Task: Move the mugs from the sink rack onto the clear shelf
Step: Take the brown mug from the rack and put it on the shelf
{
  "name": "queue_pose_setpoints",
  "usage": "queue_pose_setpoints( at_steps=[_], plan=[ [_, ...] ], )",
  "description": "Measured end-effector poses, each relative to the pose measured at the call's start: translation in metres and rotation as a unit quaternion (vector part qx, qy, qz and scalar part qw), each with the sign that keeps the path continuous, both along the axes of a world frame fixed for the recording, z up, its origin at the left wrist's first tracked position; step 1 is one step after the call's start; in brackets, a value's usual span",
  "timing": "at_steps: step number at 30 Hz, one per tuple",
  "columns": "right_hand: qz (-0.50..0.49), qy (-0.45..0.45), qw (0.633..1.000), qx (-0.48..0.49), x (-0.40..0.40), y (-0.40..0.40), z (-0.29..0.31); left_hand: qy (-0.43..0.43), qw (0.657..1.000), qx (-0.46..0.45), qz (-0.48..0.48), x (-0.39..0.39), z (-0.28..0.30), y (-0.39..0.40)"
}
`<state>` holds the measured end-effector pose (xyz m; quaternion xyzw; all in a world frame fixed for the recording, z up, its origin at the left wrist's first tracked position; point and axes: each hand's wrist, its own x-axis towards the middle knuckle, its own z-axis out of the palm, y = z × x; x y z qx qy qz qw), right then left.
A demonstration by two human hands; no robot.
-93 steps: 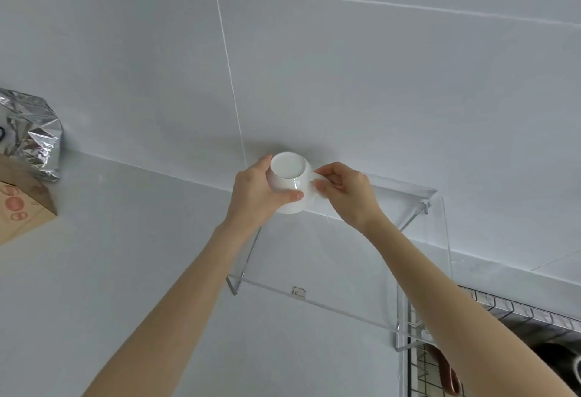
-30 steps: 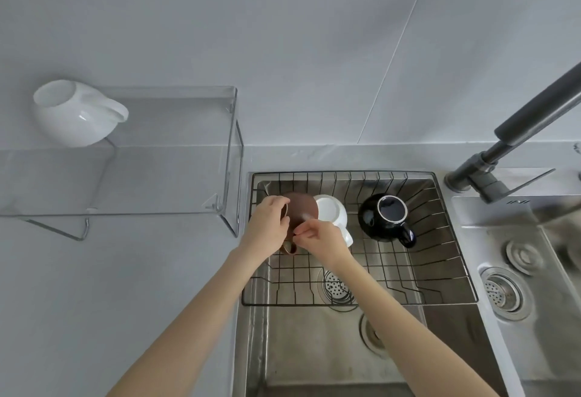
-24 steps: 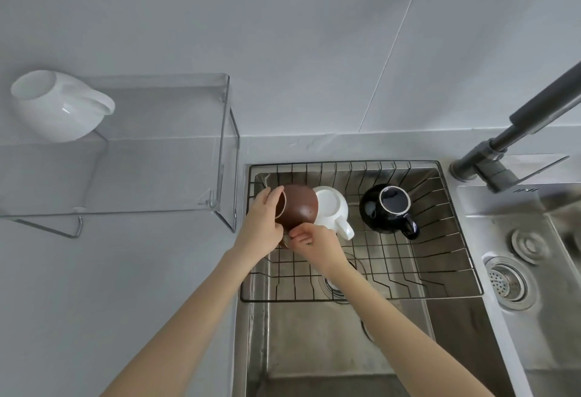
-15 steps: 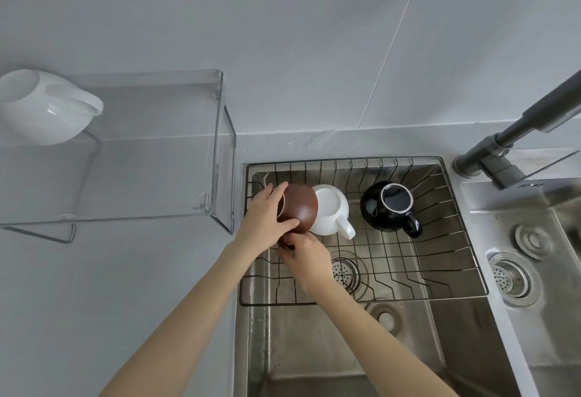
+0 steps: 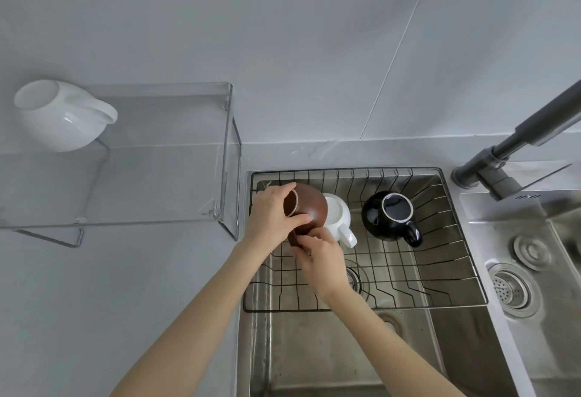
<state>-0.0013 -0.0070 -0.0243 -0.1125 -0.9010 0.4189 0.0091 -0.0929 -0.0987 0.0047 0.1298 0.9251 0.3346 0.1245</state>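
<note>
A brown mug [image 5: 309,208] is tipped on its side at the left end of the wire sink rack [image 5: 440,258]. My left hand [image 5: 273,213] wraps its rim and body. My right hand [image 5: 320,257] grips it from below, near the handle. A white mug [image 5: 338,219] lies upside down just right of it, and a black mug [image 5: 390,216] sits further right in the rack. Another white mug [image 5: 61,117] rests at the left end of the clear shelf [image 5: 157,158].
The rack spans a steel sink [image 5: 330,349]. A dark faucet [image 5: 515,142] reaches in from the right, above a second basin with two drains [image 5: 511,290]. Grey counter lies to the left, under and in front of the shelf.
Both hands closed on the brown mug and tilted it onto its side in the rack. Three seconds ago they were setting the white mug on the shelf.
</note>
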Motion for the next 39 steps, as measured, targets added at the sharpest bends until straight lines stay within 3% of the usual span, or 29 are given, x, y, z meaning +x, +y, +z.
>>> queue_pose_setpoints(
  at_steps=[6, 11, 14, 18, 23, 27, 32, 39],
  plan=[
    [0.038, 0.037, 0.998, -0.026, -0.002, 0.053, 0.080, 0.059, 0.995, 0.067, 0.035, 0.007, 0.058, 0.016],
    [0.092, 0.052, 0.984, -0.147, -0.005, 0.079, 0.153, -0.001, 0.973, 0.230, -0.007, 0.013, 0.120, 0.011],
    [0.132, 0.068, 0.964, -0.221, -0.014, 0.082, 0.185, -0.006, 0.962, 0.271, -0.026, 0.006, 0.147, -0.012],
    [0.191, 0.092, 0.935, -0.284, -0.035, 0.077, 0.208, 0.011, 0.962, 0.272, -0.026, -0.004, 0.166, -0.055],
    [0.254, 0.045, 0.893, -0.368, -0.066, 0.049, 0.217, 0.018, 0.944, 0.328, -0.002, -0.010, 0.174, -0.102],
    [0.271, 0.022, 0.880, -0.390, -0.090, 0.016, 0.203, 0.031, 0.940, 0.337, 0.042, -0.018, 0.163, -0.133],
    [0.249, 0.021, 0.897, -0.365, -0.119, -0.017, 0.188, 0.034, 0.942, 0.323, 0.080, -0.037, 0.143, -0.163],
    [0.193, 0.060, 0.964, -0.175, -0.162, -0.046, 0.173, 0.055, 0.948, 0.298, 0.096, -0.084, 0.122, -0.182]
  ],
)
